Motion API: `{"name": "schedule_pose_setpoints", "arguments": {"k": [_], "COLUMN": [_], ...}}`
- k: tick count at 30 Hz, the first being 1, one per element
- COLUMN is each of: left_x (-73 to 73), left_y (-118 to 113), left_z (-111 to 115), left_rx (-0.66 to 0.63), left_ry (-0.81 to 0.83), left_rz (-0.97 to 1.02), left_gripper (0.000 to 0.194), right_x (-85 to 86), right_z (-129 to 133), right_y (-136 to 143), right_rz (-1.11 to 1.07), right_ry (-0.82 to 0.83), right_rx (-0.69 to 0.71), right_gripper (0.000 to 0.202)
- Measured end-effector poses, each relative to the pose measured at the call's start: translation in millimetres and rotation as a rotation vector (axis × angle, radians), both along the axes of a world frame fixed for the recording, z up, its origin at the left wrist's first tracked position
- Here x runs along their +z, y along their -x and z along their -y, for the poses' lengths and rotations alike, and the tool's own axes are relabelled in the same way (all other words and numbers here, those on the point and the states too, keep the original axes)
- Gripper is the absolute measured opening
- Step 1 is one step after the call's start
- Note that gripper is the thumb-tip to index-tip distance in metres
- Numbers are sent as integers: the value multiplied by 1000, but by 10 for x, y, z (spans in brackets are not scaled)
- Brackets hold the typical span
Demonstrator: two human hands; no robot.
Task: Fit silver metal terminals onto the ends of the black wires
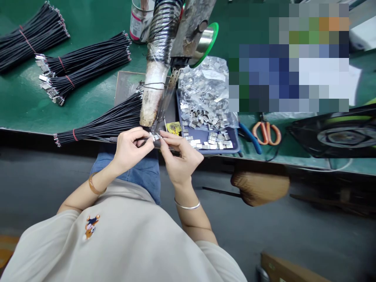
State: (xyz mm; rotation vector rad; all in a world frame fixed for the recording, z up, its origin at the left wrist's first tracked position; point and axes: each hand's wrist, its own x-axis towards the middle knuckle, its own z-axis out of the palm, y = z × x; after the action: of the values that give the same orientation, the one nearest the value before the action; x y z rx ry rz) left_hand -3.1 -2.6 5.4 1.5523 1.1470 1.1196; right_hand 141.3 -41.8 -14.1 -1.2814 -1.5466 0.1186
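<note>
My left hand (pixel 131 150) is closed in a pinch on a black cable (pixel 110 139), which runs out to the left beneath the hand. A small silver metal connector (pixel 154 137) shows at its fingertips. Close by on the right, my right hand (pixel 182 156) is pinched too, with a thin pale piece at its fingertips that is too small to name. Just above both hands hang the slim metal rods of a mounted tool (pixel 166 102). Beside them is the dirty end of a wrapped hose (pixel 148 107). Behind my left hand lies a tied bundle of black cables (pixel 108 117).
Right of my hands, a blue tray (pixel 235 147) holds loose metal connectors (pixel 205 119) and a plastic bag (pixel 202 82). Orange-handled pliers (pixel 266 133) and a black fan (pixel 335 135) lie further right. More tied cable bundles (pixel 91 55), a jar (pixel 139 23) and a green-rimmed spool (pixel 207 45) stand behind.
</note>
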Motion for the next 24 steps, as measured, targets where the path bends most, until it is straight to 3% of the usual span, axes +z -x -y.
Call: {"name": "schedule_pose_setpoints", "arguments": {"k": [11, 24], "left_x": [-15, -46], "left_y": [4, -39], "left_z": [-45, -30], "left_rx": [11, 55], "left_ry": [30, 43], "left_rz": [42, 48], "left_gripper": [14, 14], "right_x": [29, -10], "right_z": [-23, -34], "right_y": [-26, -2], "right_rz": [9, 66], "right_ry": [-33, -47], "right_rx": [73, 26], "right_gripper": [13, 14]}}
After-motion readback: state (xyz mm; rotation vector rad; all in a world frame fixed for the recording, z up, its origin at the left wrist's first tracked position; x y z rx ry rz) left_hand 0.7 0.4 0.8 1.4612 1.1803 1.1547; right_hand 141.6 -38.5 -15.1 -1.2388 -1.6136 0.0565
